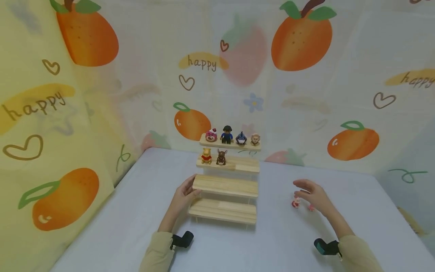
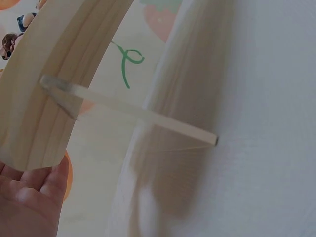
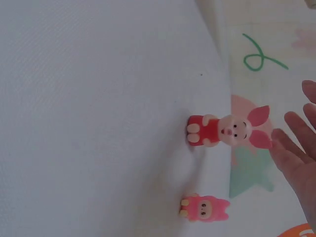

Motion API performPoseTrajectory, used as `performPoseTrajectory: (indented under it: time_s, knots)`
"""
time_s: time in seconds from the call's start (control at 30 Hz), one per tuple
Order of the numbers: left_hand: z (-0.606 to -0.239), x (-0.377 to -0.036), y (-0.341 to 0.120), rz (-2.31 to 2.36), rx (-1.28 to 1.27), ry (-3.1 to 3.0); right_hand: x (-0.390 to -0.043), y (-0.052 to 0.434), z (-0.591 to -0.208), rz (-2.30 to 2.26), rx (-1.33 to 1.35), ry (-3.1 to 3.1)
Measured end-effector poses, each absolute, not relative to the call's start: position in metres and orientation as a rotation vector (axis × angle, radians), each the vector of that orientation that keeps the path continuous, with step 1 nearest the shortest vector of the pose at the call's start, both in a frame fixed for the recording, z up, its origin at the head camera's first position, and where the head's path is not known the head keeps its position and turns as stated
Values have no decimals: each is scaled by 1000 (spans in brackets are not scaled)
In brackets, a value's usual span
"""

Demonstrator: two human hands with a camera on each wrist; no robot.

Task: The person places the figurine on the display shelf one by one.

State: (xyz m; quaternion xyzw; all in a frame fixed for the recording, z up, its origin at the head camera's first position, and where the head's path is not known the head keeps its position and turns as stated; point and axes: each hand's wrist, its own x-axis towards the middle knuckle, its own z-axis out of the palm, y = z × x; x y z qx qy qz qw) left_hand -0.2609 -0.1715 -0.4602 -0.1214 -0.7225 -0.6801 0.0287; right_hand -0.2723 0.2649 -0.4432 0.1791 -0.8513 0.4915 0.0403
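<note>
A four-step wooden shelf (image 1: 224, 186) stands mid-table. Its top step carries several small figures (image 1: 227, 135); the second step has a yellow bear (image 1: 206, 155) and a brown figure (image 1: 221, 157). My left hand (image 1: 186, 193) grips the left end of the third step; the left wrist view shows my fingers (image 2: 34, 190) against the plank (image 2: 44, 94) by a clear support (image 2: 148, 116). My right hand (image 1: 310, 192) hovers open just over a pink-eared piglet figure (image 3: 224, 131) (image 1: 296, 203) and a smaller pink figure (image 3: 205, 208) (image 1: 310, 207) lying on the table; my fingers (image 3: 296, 155) are straight, not touching them.
A pale lilac table (image 1: 272, 241) is walled on three sides by a fruit-print cloth backdrop (image 1: 306, 94). The two lower shelf steps (image 1: 222, 210) hold nothing. Bare tabletop lies in front of the shelf and to its left.
</note>
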Motion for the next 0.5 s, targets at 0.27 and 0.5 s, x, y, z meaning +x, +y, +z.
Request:
performPoseTrajectory:
  time_s: [0.27, 0.5]
  knots:
    - [-451, -256, -170, -2064, -365, -2246, -271, 268, -449, 1541, 508, -2672]
    - [-453, -255, -170, -2057, -373, -2250, -267, 272, -460, 1593, 480, -2728]
